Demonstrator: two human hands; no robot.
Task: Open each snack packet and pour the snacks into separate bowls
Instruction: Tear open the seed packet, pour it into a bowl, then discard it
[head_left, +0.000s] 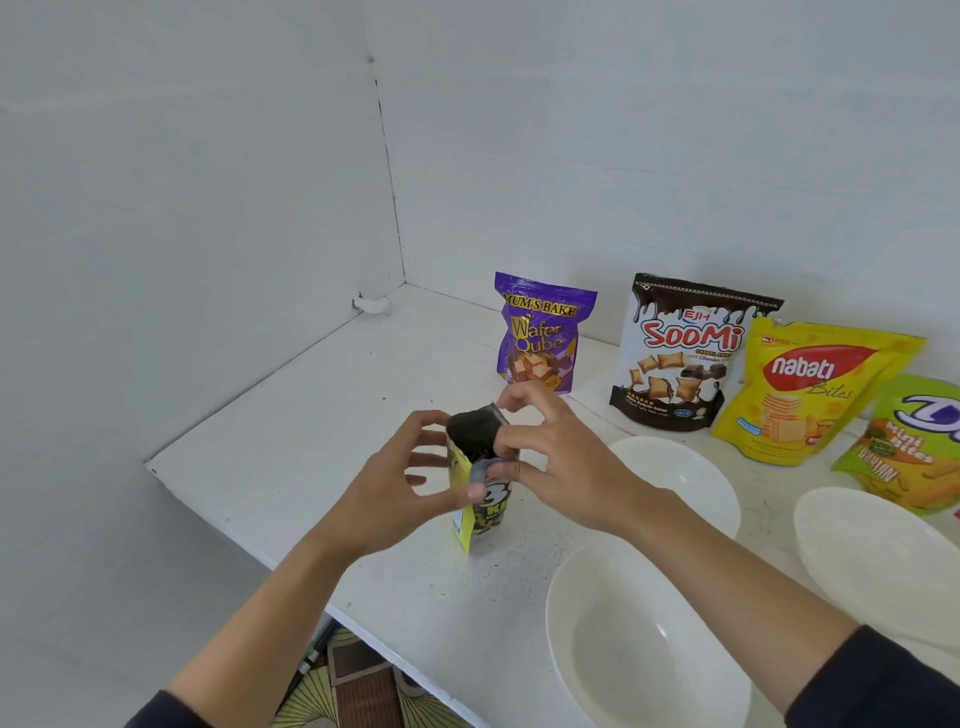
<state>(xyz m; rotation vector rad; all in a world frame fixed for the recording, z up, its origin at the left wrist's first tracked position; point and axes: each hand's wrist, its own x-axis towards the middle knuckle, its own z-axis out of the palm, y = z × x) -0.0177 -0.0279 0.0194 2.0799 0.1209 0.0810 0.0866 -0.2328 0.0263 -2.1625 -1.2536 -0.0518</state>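
Yellow-and-black snack packet (485, 514) stands upright on the white, speckled surface (311, 415), its foil-lined mouth pulled open and dark inside. The left grip (400, 499) pinches its left edge and the right grip (561, 462) pinches the right rim. Three smooth, round white bowls (553, 623) sit just to its right. Behind stand glossy packs: a purple pouch (540, 332) reading "Mum's Bake Wafer Qube", a brown-and-white pouch (680, 358) reading "Soomi", a yellow pouch (800, 384) reading "nabati Bites", and a green pouch (904, 447) reading "Mini Bites".
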